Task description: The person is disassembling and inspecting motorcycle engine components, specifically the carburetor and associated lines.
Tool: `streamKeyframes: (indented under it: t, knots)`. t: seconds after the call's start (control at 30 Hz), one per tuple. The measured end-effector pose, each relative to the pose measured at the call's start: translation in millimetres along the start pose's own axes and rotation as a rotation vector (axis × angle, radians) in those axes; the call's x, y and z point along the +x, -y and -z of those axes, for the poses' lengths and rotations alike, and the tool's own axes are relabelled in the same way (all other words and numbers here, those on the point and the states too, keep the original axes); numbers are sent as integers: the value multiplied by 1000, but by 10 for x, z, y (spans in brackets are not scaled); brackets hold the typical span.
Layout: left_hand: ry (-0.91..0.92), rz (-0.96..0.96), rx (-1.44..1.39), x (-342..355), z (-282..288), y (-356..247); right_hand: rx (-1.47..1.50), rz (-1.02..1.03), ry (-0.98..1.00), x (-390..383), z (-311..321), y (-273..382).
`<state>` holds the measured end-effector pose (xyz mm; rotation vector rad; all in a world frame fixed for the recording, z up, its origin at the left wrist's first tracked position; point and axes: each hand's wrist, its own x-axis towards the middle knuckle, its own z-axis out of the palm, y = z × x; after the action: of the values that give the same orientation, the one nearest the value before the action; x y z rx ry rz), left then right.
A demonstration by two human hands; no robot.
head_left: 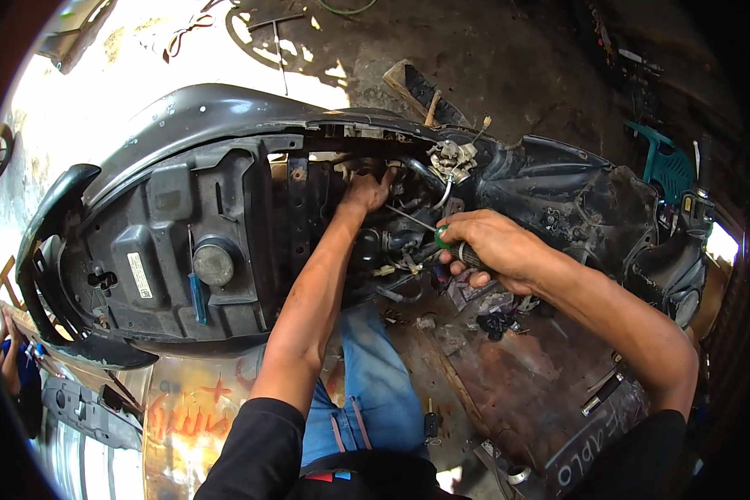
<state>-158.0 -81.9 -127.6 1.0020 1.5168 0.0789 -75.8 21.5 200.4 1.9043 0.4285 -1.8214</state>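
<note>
While the screwdriver (442, 236) is held by its green-collared handle in the curled right hand (498, 246), its thin shaft is pointed across the open middle of the scooter (233, 183) toward the left hand (365, 193). That left hand is sunk into the gap beside a drilled crossbar (298, 223); whether anything is gripped by its partly hidden fingers cannot be told. The tool is judged light and stiff, best grasped around the thick handle, though it could be made slippery by grease. The scooter is likely heavy, and would be better steadied by the crossbar than by the pale hose (448, 196), which is presumably soft and easily damaged.
</note>
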Motion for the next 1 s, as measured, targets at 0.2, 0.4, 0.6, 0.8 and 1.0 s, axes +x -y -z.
streamKeyframes:
  t: [0.2, 0.4, 0.6, 0.8, 1.0]
  knots:
    - [95, 52, -16, 0, 82, -88, -214, -19, -111, -52, -125, -15]
    - [111, 26, -18, 30, 64, -64, -224, -53, -127, -32, -114, 110]
    - [-110, -201, -44, 44, -129, 30, -273, 7, -144, -42, -149, -3]
    - [34, -289, 311, 199, -115, 57, -286, 13, -132, -45, -162, -107]
    - [-38, -409, 380, 234, -99, 57, -494, 112, -205, -16, -159, -99]
